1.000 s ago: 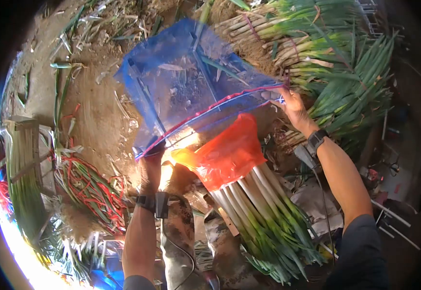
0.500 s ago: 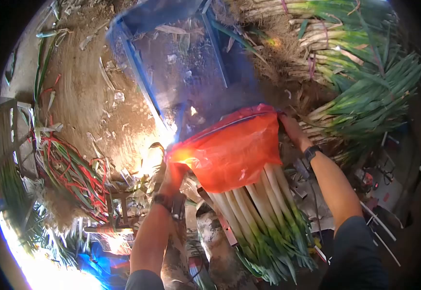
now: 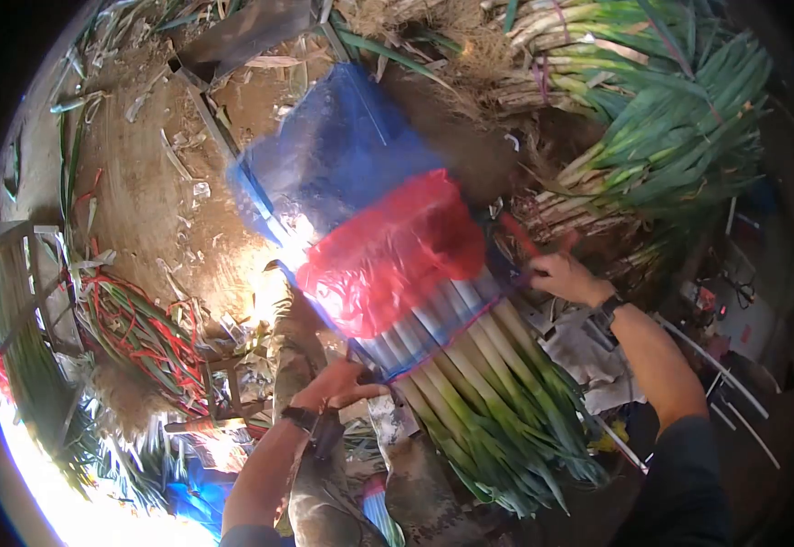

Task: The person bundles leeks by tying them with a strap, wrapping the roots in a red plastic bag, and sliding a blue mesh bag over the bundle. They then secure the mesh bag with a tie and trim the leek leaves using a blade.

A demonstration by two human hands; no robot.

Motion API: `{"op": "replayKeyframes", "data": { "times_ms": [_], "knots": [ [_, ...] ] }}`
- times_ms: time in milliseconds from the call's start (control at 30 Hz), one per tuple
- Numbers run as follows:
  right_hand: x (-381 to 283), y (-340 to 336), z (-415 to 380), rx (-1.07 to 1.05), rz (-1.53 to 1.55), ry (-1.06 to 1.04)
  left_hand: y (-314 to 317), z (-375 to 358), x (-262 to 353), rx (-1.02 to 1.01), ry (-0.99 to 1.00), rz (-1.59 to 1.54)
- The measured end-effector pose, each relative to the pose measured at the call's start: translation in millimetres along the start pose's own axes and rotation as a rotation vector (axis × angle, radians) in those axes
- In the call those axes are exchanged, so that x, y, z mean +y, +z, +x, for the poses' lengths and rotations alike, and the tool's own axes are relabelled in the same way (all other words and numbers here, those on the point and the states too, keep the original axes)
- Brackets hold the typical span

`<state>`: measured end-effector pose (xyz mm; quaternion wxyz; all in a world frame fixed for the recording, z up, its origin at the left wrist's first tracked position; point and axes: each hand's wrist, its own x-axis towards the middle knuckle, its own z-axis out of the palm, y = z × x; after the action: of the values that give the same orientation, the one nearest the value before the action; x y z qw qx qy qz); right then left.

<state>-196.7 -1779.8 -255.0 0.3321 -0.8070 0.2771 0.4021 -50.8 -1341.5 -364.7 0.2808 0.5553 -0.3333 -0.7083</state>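
A thin plastic bag, blue with a red panel [image 3: 397,246], lies over the root ends of a bundle of leeks [image 3: 497,392]. Its open hem crosses the white stalks, and the green tops stick out toward me. My left hand [image 3: 333,385] is closed at the hem's left corner, thumb along the edge. At the right corner, my right hand [image 3: 568,275] pinches the hem, with some fingers stretched outward. The stalks lie between my two hands. Blur softens the right fingertips.
Tied bunches of green onions [image 3: 634,118] are piled at the upper right. Red ties mixed with green leaves [image 3: 146,333] lie at the left beside a metal frame [image 3: 36,273]. Leaf scraps litter the brown ground [image 3: 141,191]. A metal bar [image 3: 205,109] runs beside the bag.
The bag has been drawn toward me, down over more of the white stalks. Both hands came closer with its hem, and the red panel now sits farther from the hem.
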Motion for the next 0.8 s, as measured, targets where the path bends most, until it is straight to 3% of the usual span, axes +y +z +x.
{"op": "replayKeyframes", "data": {
  "times_ms": [33, 67, 133, 200, 267, 300, 333, 400, 433, 500, 533, 600, 633, 667, 733, 767, 800],
  "knots": [
    [24.8, 0.5, -17.1, -0.11, -0.091, 0.0, 10.9, 3.0, -10.0, -0.186, -0.189, 0.109],
    [33.1, 2.2, -25.5, -0.219, -0.182, -0.003, 14.0, 1.8, -12.7, -0.182, -0.189, 0.116],
    [41.5, 16.9, -41.1, -0.166, -0.149, -0.063, 27.6, -3.8, -17.6, -0.11, -0.159, -0.052],
    [40.7, 25.1, -44.6, -0.105, -0.12, -0.134, 34.6, -3.5, -20.3, -0.062, -0.125, 0.011],
    [29.4, 34.0, -33.0, -0.007, -0.146, 0.14, 33.8, -5.0, -1.8, 0.427, -0.251, 0.095],
    [32.4, 36.3, -29.2, -0.002, -0.144, 0.137, 41.5, -4.4, -15.3, 0.559, -0.234, 0.108],
    [39.1, 36.7, -21.1, 0.116, -0.049, 0.128, 51.0, -2.7, -40.6, 0.564, -0.237, 0.109],
    [28.7, 23.6, -11.9, 0.248, 0.17, 0.005, 67.8, 1.4, -84.0, 0.807, -0.012, -0.928],
    [9.9, 12.1, -9.3, 0.263, 0.292, -0.108, 69.0, -0.8, -69.7, 0.81, -0.013, -0.927],
    [-5.0, 5.1, 1.8, 0.175, 0.597, -0.15, 56.1, -12.9, -12.9, 1.11, 0.204, -0.525],
    [-9.7, 6.0, 6.0, 0.171, 0.603, -0.149, 54.0, -18.1, -1.4, 1.109, 0.197, -0.522],
    [-17.3, 5.4, 18.3, 0.043, 1.048, -0.283, 50.9, -24.9, 11.0, 1.052, 0.291, -0.796],
    [-15.8, 4.5, 23.1, 0.107, 0.882, -0.275, 56.6, -18.1, -12.2, 1.054, 0.3, -1.039],
    [-12.3, 4.2, 24.3, 0.109, 0.882, -0.283, 65.9, -14.5, -33.6, 1.058, 0.306, -1.034],
    [20.6, 19.0, 13.7, 0.162, 0.116, -0.167, 94.4, -20.0, -56.0, 0.529, 0.344, -1.296],
    [71.8, 39.8, -10.0, 0.106, 0.038, -0.187, 107.1, -28.5, -58.3, 0.517, 0.326, -1.301],
    [114.1, 56.9, -30.5, 0.065, -0.05, -0.218, 106.8, -31.0, -49.7, 0.327, -0.037, -0.814]
  ]
}}
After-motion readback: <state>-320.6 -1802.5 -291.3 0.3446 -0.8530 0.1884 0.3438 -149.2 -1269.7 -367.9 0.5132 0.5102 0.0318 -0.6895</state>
